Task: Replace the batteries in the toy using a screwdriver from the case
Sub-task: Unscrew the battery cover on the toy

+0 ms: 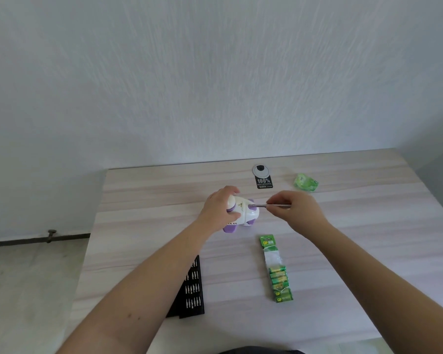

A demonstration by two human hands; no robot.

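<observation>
Here your left hand (216, 210) grips the toy (243, 213); your right hand (293, 210) pinches the screwdriver (260, 205), "GP" batteries (279, 277) below on the wood-grain table (368, 238).

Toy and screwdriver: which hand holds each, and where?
Left hand grips the toy around its left side. Right hand pinches the screwdriver along its shaft, tip at the toy.

On the desk (368, 226) the toy (243, 213) sits mid-surface, the screwdriver (269, 205) touching its right side. The battery pack (276, 269) lies nearer, to the right; the case (193, 292) nearer, to the left. Behind the toy lie a tag (264, 181) and, further right, a wrapped item (305, 183).
</observation>
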